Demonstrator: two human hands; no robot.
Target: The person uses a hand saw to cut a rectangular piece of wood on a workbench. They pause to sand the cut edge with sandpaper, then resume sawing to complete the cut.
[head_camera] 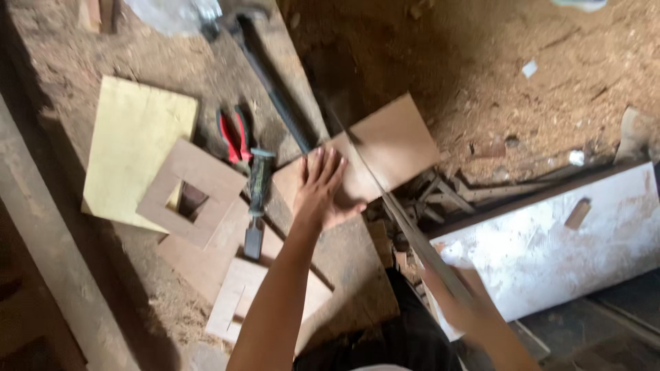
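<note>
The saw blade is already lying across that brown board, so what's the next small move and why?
Probably a short, light saw stroke along the blade's line. The left hand lies flat on the brown board, pinning it to the bench, and the right hand grips the saw, whose blade crosses the board where it overhangs the bench edge.

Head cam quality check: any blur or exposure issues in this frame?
Head view: right hand and saw blade smeared by motion blur; left hand on the board reasonably sharp; white panel bright, near glare; left edge and bottom in deep shadow.
</note>
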